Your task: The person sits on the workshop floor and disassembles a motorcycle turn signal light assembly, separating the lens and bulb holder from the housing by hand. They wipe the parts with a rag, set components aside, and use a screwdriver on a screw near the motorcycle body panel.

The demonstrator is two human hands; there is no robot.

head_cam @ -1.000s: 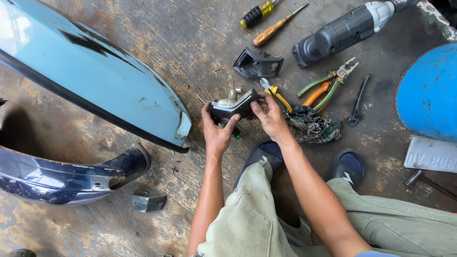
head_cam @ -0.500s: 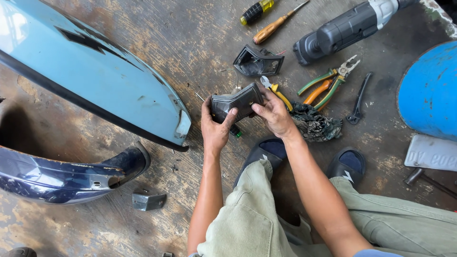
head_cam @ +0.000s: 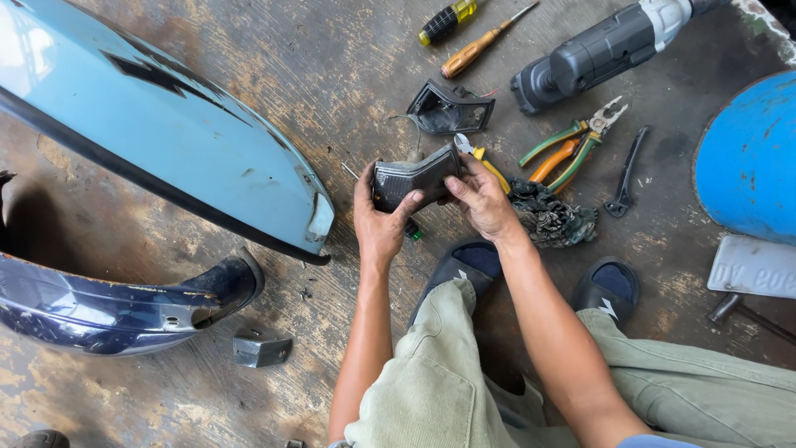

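Both of my hands grip a dark, dusty lamp lens [head_cam: 413, 177] just above the stained concrete floor. My left hand [head_cam: 377, 222] clasps its left end, thumb over the front face. My right hand [head_cam: 481, 197] grips its right end with fingers curled round the edge. A matching black lamp housing [head_cam: 448, 107] lies on the floor a little beyond the hands. A small green-tipped object [head_cam: 412, 232] shows under my left hand.
A light blue body panel [head_cam: 157, 124] and a dark blue fender [head_cam: 116, 311] lie left. Screwdrivers [head_cam: 468, 54], a grey power tool [head_cam: 601, 50], pliers [head_cam: 572, 149], a black wrench [head_cam: 623, 174], a dirty rag [head_cam: 551, 217], a blue drum [head_cam: 746, 158], a plate [head_cam: 753, 267].
I have turned the lamp lens in my hands, so its broad dark face now shows instead of its back with the pale fitting. My hands stayed in the same spot.
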